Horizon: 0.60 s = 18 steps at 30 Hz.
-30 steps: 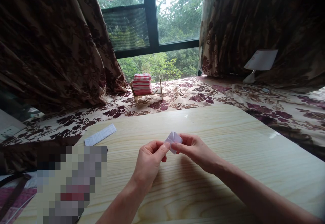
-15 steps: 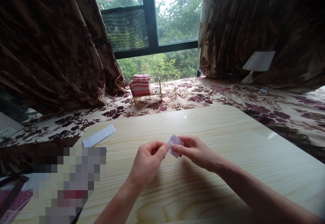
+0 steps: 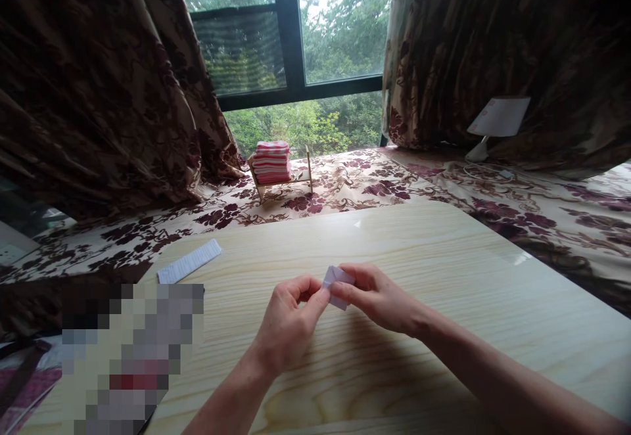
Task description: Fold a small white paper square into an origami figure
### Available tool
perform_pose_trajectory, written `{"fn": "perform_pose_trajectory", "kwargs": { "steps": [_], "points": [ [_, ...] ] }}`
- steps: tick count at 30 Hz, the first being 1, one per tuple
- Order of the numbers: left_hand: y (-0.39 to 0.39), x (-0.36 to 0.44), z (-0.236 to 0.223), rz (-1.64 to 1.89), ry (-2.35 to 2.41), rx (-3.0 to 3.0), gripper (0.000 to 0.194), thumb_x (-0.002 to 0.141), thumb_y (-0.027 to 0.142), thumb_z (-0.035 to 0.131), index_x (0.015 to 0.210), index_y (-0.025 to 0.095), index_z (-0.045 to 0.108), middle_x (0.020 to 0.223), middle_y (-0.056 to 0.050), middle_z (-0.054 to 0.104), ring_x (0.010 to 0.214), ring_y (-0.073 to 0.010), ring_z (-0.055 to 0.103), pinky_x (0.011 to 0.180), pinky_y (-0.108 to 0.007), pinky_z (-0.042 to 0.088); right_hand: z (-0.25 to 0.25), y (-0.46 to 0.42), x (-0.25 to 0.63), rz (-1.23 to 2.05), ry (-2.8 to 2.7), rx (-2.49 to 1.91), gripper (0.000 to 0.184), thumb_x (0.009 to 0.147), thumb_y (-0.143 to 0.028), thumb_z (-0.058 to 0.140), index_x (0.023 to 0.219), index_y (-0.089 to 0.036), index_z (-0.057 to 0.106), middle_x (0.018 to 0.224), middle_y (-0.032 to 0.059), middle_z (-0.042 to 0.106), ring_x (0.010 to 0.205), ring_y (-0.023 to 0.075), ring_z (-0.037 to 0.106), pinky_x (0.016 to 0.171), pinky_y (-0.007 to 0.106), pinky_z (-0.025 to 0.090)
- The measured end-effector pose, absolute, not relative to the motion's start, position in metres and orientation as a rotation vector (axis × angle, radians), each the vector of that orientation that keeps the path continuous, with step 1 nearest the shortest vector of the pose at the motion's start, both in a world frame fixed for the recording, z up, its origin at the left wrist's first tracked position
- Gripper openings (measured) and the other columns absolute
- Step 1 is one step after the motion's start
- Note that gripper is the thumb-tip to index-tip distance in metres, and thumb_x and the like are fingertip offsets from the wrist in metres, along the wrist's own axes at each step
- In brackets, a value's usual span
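A small folded piece of pale lilac paper (image 3: 336, 281) is held just above the light wooden table (image 3: 444, 277), between both my hands. My left hand (image 3: 290, 323) pinches its left edge with thumb and forefinger, the other fingers curled. From the right, my right hand (image 3: 377, 297) grips the paper with fingertips closed on it. Most of the paper is hidden by my fingers.
A white printed paper strip (image 3: 190, 261) lies at the table's left. A pixelated patch (image 3: 131, 356) covers the near left corner. Beyond the table, on a floral cloth (image 3: 394, 185), stands a small wooden rack (image 3: 283, 182) with folded striped cloths (image 3: 273, 161). A white lamp (image 3: 495, 123) stands at far right.
The paper has been lowered slightly and folded smaller between my fingertips; both hands have closed in on it. The view has shifted a little to the right.
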<state>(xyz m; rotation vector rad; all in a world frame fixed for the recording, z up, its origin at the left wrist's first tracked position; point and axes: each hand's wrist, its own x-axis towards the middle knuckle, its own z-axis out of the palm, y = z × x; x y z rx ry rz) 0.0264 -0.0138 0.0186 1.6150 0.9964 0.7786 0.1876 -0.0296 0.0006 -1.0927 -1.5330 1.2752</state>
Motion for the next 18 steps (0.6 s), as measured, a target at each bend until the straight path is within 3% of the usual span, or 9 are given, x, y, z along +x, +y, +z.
{"fn": "perform_pose_trajectory", "kwargs": {
  "steps": [5, 14, 18],
  "points": [
    [-0.0116, 0.0284, 0.0135, 0.883, 1.115, 1.469, 0.026, 0.073, 0.033, 0.060, 0.055, 0.015, 0.058, 0.056, 0.002, 0.051, 0.059, -0.0113, 0.043, 0.058, -0.022, 0.034, 0.0038, -0.0246, 0.1919, 1.221, -1.496, -1.133, 0.040, 0.086, -0.049, 0.044, 0.067, -0.015, 0.052, 0.064, -0.0010, 0.047, 0.062, 0.0114, 0.044, 0.059, 0.025, 0.037],
    [-0.0115, 0.0284, 0.0141, 0.798, 1.056, 1.347, 0.028, 0.075, 0.039, 0.061, 0.069, 0.012, 0.065, 0.059, 0.000, 0.055, 0.060, -0.0108, 0.045, 0.060, -0.024, 0.037, 0.0051, -0.0248, 0.1905, 1.187, -1.521, -1.124, 0.035, 0.085, -0.044, 0.051, 0.071, -0.013, 0.060, 0.063, 0.0000, 0.053, 0.062, 0.0111, 0.048, 0.058, 0.023, 0.041],
    [-0.0113, 0.0287, 0.0138, 0.805, 1.056, 1.344, 0.024, 0.073, 0.034, 0.063, 0.070, 0.011, 0.065, 0.061, -0.001, 0.058, 0.057, -0.0093, 0.045, 0.057, -0.022, 0.036, 0.0058, -0.0257, 0.1927, 1.177, -1.513, -1.124, 0.028, 0.084, -0.039, 0.054, 0.094, -0.015, 0.064, 0.079, 0.0033, 0.062, 0.071, 0.0137, 0.055, 0.063, 0.025, 0.045]
  ]
}}
